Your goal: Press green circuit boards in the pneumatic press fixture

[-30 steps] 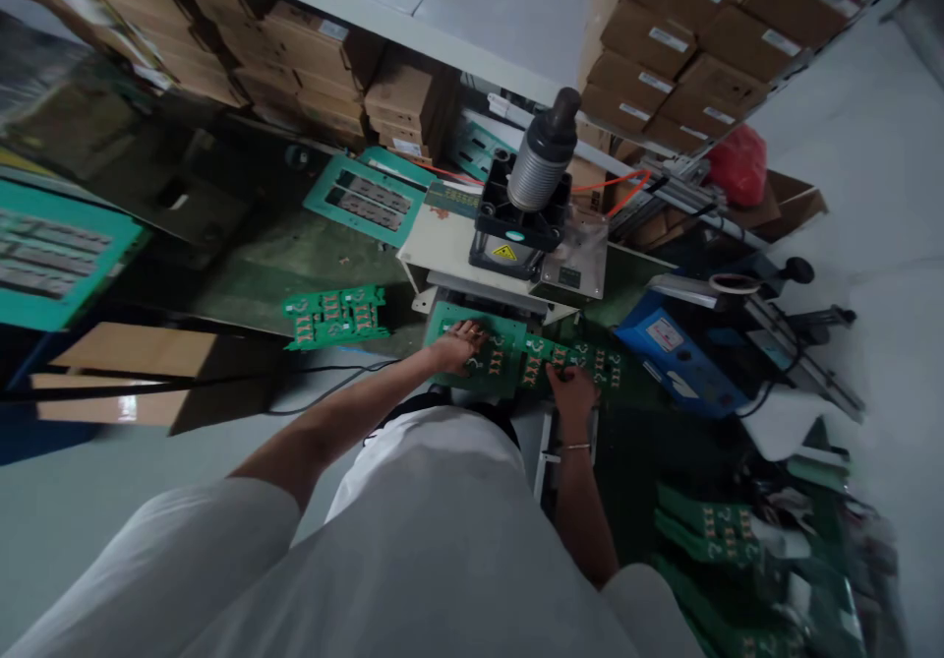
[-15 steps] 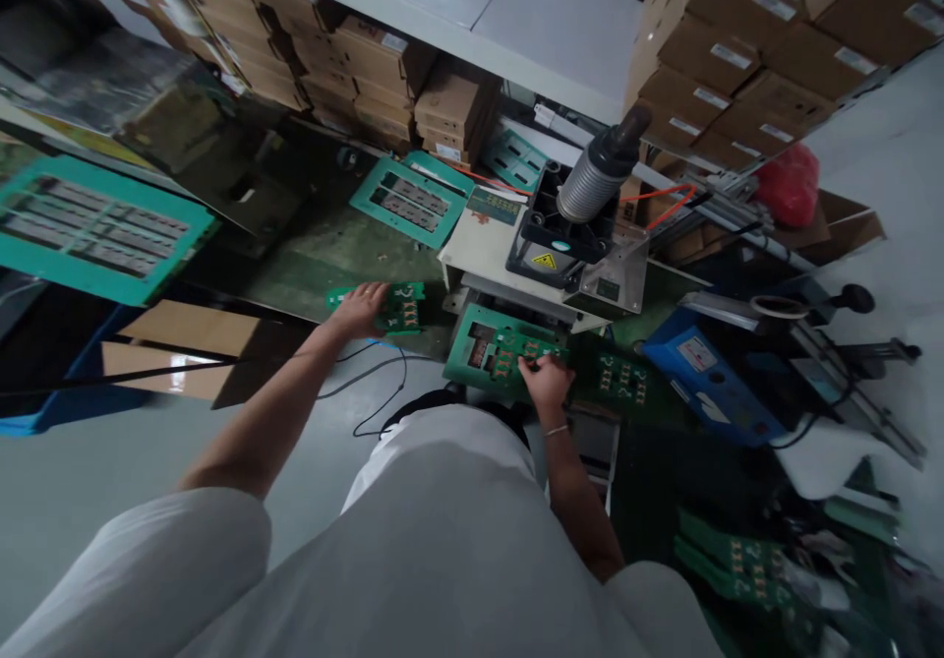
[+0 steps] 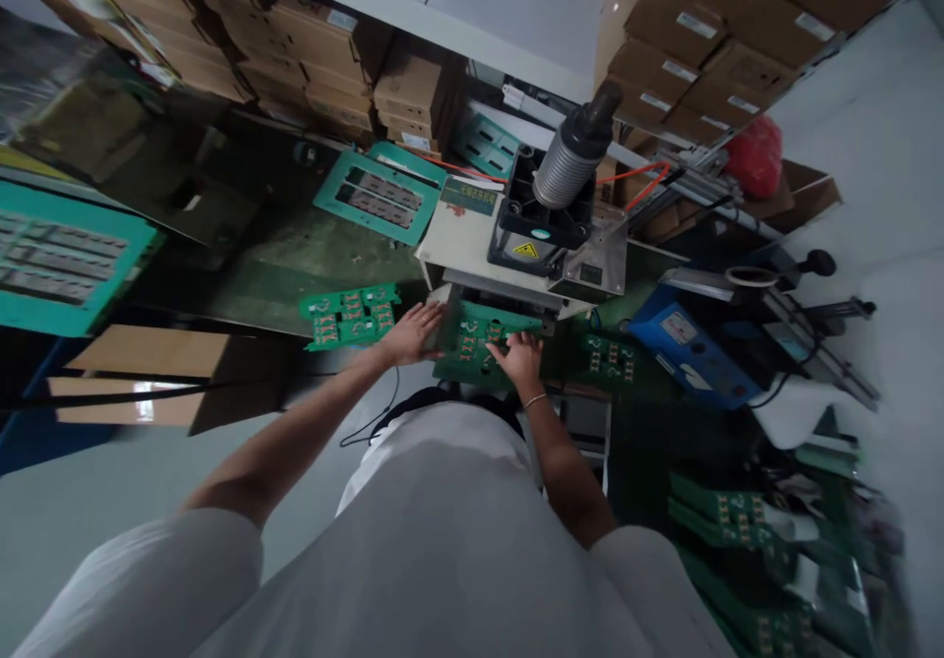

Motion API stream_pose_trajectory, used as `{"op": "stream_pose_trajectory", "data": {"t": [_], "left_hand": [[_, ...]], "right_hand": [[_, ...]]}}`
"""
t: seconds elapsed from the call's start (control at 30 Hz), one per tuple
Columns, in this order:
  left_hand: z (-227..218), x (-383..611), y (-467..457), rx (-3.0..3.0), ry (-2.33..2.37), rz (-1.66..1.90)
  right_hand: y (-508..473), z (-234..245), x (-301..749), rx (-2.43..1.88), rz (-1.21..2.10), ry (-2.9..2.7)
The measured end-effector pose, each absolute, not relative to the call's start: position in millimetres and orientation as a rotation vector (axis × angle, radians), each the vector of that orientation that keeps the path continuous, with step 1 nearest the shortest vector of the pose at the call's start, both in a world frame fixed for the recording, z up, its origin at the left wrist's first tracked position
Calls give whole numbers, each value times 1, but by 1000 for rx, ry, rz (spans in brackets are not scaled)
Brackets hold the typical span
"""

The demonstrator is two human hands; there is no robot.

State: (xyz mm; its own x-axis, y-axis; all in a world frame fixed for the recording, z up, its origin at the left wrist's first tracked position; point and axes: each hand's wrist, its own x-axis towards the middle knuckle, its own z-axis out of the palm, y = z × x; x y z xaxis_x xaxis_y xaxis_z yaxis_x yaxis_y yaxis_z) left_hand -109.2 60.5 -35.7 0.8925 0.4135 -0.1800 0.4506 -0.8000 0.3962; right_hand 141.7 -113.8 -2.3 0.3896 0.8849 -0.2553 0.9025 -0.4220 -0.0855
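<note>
A green circuit panel (image 3: 472, 341) lies on the teal fixture under the press machine (image 3: 546, 220). My left hand (image 3: 411, 334) rests at the panel's left edge with its fingers stretched flat. Spread fingers of my right hand (image 3: 520, 357) press on the panel's right part. A second green panel (image 3: 349, 315) lies on the bench to the left of my left hand. A third green panel (image 3: 610, 356) lies to the right of my right hand.
Stacked cardboard boxes (image 3: 324, 48) line the back and upper right. Teal frames (image 3: 380, 194) sit behind the bench and at far left. A blue device (image 3: 682, 343) stands right of the press. More green panels (image 3: 727, 520) are piled at lower right.
My left hand has come back from the left panel to the fixture's left edge. My right hand has opened flat on the panel under the press.
</note>
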Motion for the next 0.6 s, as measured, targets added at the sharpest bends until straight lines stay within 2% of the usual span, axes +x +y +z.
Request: {"op": "stream_pose_trajectory", "data": {"t": [0.17,0.43,0.5,0.6], "left_hand": [[-50,-76,42,2647,442,-131],[-66,-82,42,2620,477,-109],[-66,-83,41,2597,488,-108],[-67,-83,39,2558,506,-110]], "right_hand": [[-149,-14,184,2397,-395,2010],[-166,-43,199,2300,-487,2194],[-166,-54,204,2427,-482,2196],[-155,-74,229,2969,-348,1833]]}}
